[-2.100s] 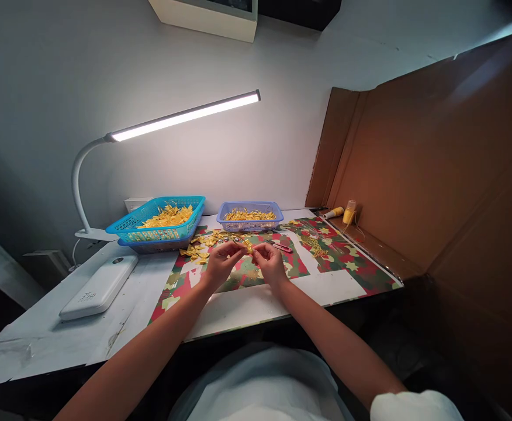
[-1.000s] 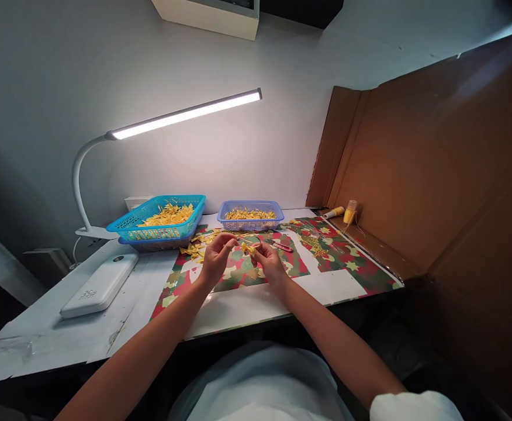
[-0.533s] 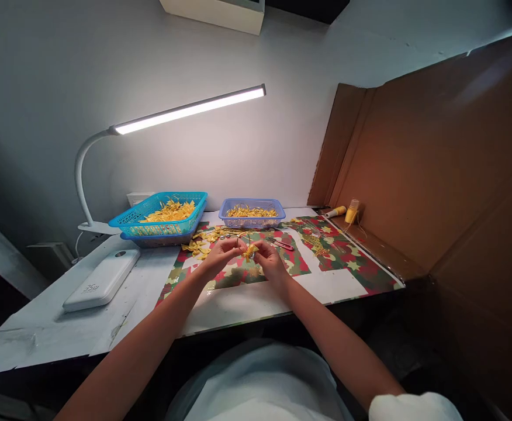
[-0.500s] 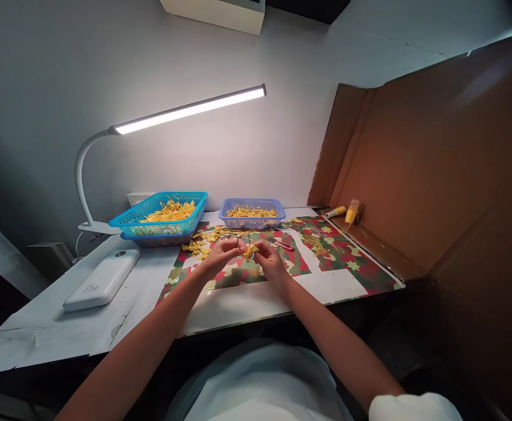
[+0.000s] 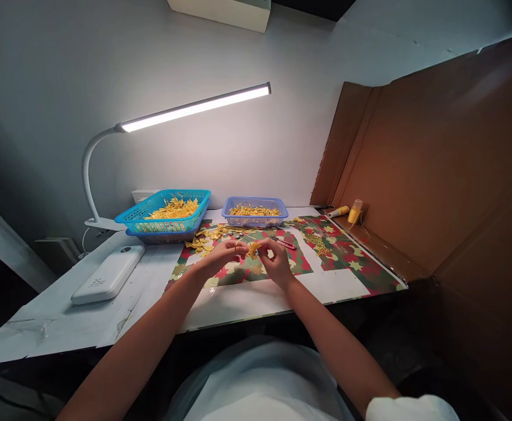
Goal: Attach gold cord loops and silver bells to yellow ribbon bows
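Between my two hands is a small yellow ribbon bow [image 5: 253, 249], held just above the camouflage-patterned table covering [image 5: 238, 275]. The fingers of my left hand [image 5: 223, 255] are closed on its left side. On the other side, my right hand [image 5: 277, 260] pinches it between thumb and fingers. A small shiny bit shows at the bow's lower edge, too small to name. Just behind my hands lie loose yellow ribbon pieces [image 5: 202, 242] and a few small round metallic pieces [image 5: 237, 236]. Beyond my right hand rests a red-handled tool [image 5: 287, 244], partly hidden.
A turquoise basket [image 5: 127, 221] of yellow pieces stands back left, stacked on a blue one. Behind my hands is a lilac basket [image 5: 256, 221]. A white power bank [image 5: 109, 275], desk lamp [image 5: 90, 175], yellow thread spool [image 5: 354, 213], gold strands [image 5: 320, 245] and cardboard wall [image 5: 440, 152] surround the area.
The bow has turned between my fingers, and its shape looks more compact. A thin loop standing above my left fingers no longer shows there. The whole view has shifted slightly.
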A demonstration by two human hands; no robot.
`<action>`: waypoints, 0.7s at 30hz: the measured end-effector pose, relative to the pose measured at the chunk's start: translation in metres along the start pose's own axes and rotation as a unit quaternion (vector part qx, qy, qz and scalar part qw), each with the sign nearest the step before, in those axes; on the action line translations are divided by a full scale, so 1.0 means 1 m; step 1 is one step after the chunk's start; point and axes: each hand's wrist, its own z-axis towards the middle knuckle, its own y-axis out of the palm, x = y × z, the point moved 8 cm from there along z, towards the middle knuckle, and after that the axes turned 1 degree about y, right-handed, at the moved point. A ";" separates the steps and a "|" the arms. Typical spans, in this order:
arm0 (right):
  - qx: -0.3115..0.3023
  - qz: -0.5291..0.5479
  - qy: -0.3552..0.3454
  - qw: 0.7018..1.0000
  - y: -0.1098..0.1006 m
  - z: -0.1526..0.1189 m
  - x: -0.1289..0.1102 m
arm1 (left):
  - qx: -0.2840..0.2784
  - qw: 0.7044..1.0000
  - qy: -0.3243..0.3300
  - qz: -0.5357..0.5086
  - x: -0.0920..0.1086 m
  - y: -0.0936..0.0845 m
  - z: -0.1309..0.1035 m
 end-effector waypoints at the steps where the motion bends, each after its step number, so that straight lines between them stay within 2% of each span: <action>1: 0.000 -0.004 -0.005 1.000 0.000 0.000 -0.001 | 0.000 1.000 0.009 0.015 0.000 -0.001 0.000; 6: 0.002 -0.006 -0.004 1.000 -0.002 0.000 0.000 | 0.005 0.997 0.058 0.042 0.010 0.001 -0.001; 11: 0.006 0.002 0.012 1.000 -0.003 0.001 0.003 | 0.059 0.992 0.100 0.045 0.021 0.000 -0.004; 15: 0.009 0.013 0.024 1.000 -0.003 0.001 0.006 | 0.095 0.987 0.122 0.053 0.021 -0.004 -0.005; 21: 0.004 0.047 0.062 0.997 0.000 0.001 0.018 | 0.093 0.987 0.127 0.042 0.019 -0.002 -0.004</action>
